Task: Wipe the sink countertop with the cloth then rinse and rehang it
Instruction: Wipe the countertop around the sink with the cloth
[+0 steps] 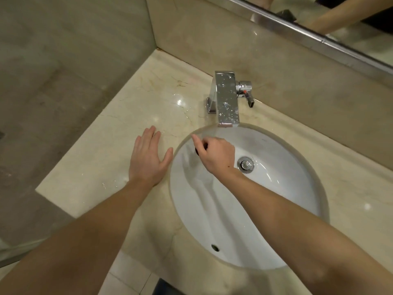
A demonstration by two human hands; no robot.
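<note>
My left hand (147,157) lies flat, fingers spread, on the beige marble countertop (127,116) just left of the basin. Over the left inner wall of the white oval sink (287,188), my right hand (215,154) has its fingers curled around a small dark object (197,150), with the index finger pointing out. That object is mostly hidden under the fingers, so I cannot tell what it is. No cloth shows anywhere. The chrome faucet (227,99) stands behind the basin and no water runs from it.
The faucet handle (247,92) sticks out to the right. A chrome drain plug (245,165) sits at the sink bottom, and an overflow hole (215,248) is on the near wall. Water drops glisten on the counter. A mirror (340,22) runs along the back wall, and a wall closes the left side.
</note>
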